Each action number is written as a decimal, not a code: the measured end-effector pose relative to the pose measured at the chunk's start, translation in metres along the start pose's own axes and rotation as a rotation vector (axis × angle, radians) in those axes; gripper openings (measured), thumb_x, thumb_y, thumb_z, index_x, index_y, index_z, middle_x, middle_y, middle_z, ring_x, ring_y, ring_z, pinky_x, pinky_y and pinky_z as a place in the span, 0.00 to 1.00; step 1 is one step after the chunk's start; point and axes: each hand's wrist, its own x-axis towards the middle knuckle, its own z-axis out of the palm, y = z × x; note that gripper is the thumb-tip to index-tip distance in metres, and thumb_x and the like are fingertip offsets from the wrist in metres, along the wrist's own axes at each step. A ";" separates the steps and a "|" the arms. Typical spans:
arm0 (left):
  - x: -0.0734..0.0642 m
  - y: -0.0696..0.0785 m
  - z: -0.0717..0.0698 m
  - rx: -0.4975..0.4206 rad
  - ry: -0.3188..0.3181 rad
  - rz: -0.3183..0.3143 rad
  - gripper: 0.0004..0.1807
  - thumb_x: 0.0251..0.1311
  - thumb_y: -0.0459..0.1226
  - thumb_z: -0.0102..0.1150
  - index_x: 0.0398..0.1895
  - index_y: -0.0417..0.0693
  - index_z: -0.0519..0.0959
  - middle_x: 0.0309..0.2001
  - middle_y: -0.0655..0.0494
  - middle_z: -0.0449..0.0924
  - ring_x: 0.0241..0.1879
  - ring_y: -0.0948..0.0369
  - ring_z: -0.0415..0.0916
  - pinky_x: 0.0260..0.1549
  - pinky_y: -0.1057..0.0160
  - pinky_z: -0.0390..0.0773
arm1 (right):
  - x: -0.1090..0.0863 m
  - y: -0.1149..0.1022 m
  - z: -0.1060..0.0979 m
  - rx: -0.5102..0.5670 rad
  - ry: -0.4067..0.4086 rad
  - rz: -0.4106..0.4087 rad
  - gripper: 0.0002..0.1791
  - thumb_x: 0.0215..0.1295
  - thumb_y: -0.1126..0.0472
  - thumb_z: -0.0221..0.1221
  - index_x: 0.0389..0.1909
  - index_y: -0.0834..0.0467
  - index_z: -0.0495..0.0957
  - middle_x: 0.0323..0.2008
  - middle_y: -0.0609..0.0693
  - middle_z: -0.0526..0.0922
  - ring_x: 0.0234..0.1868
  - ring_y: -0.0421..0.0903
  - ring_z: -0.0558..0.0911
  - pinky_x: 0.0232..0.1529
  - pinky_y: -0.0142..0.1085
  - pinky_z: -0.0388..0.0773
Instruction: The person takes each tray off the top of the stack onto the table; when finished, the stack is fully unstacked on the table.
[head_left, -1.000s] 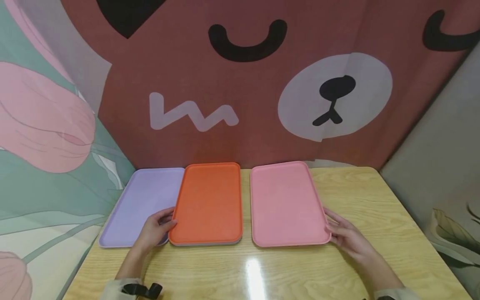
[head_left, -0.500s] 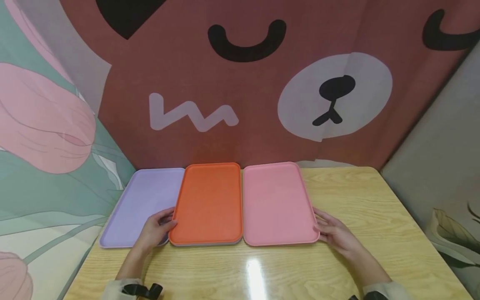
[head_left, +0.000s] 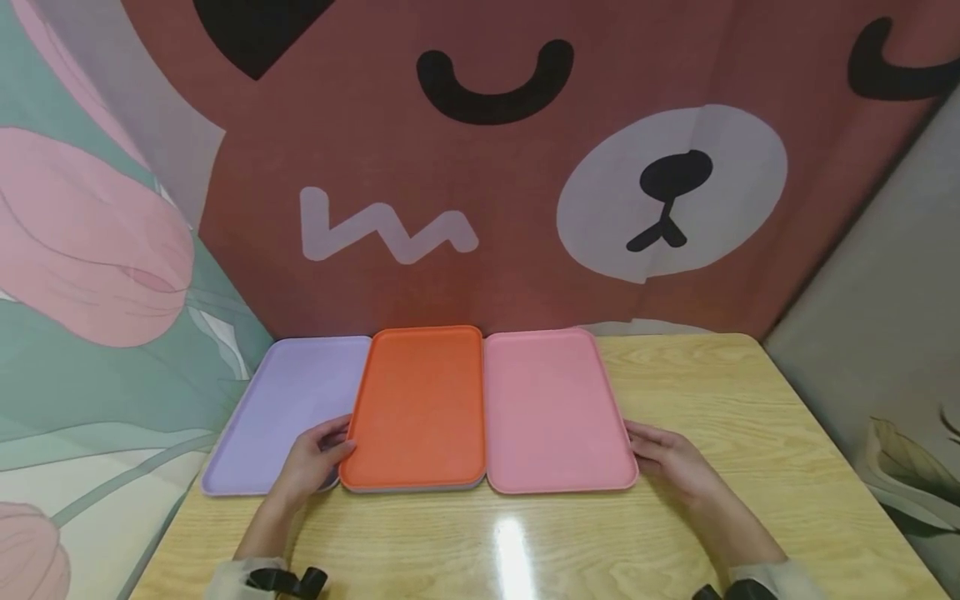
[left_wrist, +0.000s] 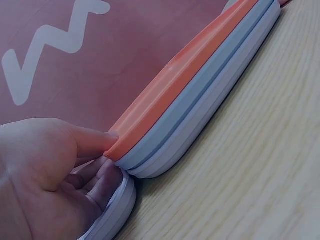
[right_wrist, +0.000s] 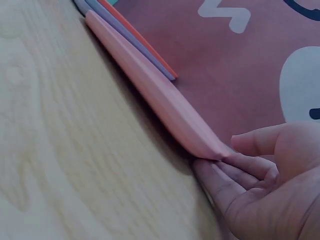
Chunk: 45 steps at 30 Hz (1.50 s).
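In the head view three tray places lie side by side. My left hand [head_left: 309, 458] pinches the left edge of an orange tray [head_left: 420, 408], thumb on its rim and fingers curled below. Under the orange tray, in the left wrist view, sit a light blue tray [left_wrist: 192, 95] and a pale lilac tray [left_wrist: 215, 100]. On the right lies a pink tray [head_left: 558, 412], its left edge against the orange stack. My right hand [head_left: 678, 467] has its fingertips at the pink tray's right edge; in the right wrist view the thumb [right_wrist: 252, 141] is raised off the rim.
A purple tray [head_left: 292, 408] lies left of the stack, partly behind my left hand. The wooden table [head_left: 697, 392] extends to the right and in front. A cloth with a bear face [head_left: 450, 167] hangs along its back edge.
The pink tray has slid left, closing the gap to the orange stack, with my right hand moving along. Just now the right thumb has come off its rim. The left hand stays put.
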 end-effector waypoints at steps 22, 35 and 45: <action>-0.001 -0.003 -0.001 0.015 -0.004 -0.003 0.26 0.66 0.28 0.64 0.66 0.27 0.72 0.54 0.33 0.80 0.46 0.70 0.77 0.44 0.73 0.79 | -0.008 -0.021 0.013 -0.084 0.101 -0.121 0.31 0.78 0.63 0.54 0.71 0.80 0.58 0.53 0.50 0.86 0.53 0.42 0.85 0.54 0.37 0.81; -0.001 -0.001 -0.002 0.055 -0.009 -0.003 0.26 0.66 0.30 0.64 0.66 0.28 0.72 0.51 0.36 0.81 0.47 0.61 0.79 0.43 0.72 0.79 | 0.025 -0.017 0.084 -0.098 -0.010 -0.122 0.29 0.76 0.66 0.54 0.71 0.77 0.60 0.61 0.76 0.73 0.50 0.52 0.86 0.52 0.47 0.83; 0.002 -0.002 -0.002 0.056 -0.009 -0.011 0.27 0.67 0.31 0.64 0.67 0.29 0.72 0.52 0.36 0.81 0.48 0.60 0.79 0.44 0.72 0.79 | 0.045 -0.008 0.139 -0.009 -0.088 -0.103 0.33 0.72 0.67 0.58 0.72 0.75 0.59 0.62 0.77 0.70 0.51 0.59 0.84 0.54 0.52 0.82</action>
